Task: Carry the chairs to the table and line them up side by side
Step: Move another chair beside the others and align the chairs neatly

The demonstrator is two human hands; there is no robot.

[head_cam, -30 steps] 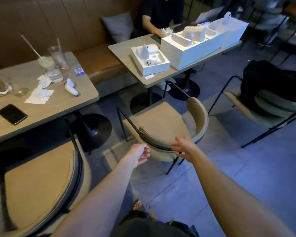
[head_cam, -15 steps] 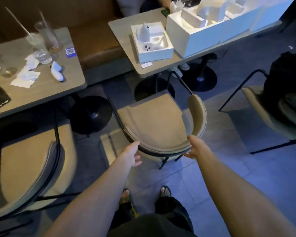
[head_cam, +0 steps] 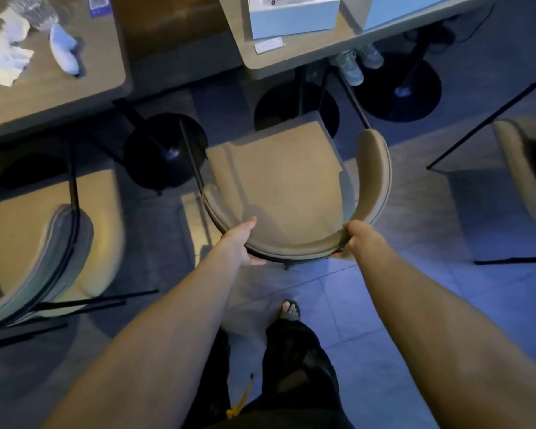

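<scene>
A tan padded chair (head_cam: 279,181) with a curved backrest and thin black legs stands right in front of me, its seat front near the right table (head_cam: 297,57). My left hand (head_cam: 243,243) grips the left part of the curved backrest. On the right part of the same backrest my right hand (head_cam: 355,239) holds the rim. A second tan chair (head_cam: 47,236) stands at the lower left, beside the left table (head_cam: 50,85). Part of a third tan chair (head_cam: 520,168) shows at the right edge with something dark on it.
Round black table bases (head_cam: 164,153) (head_cam: 409,91) stand on the tiled floor ahead. White boxes (head_cam: 294,17) sit on the right table; napkins and a white object (head_cam: 64,48) lie on the left one. Another person's shoes (head_cam: 356,61) show under the right table. My sandalled foot (head_cam: 290,309) is below.
Both hands have closed on the middle chair's backrest. The view has tilted down and moved nearer to the chair and the tables.
</scene>
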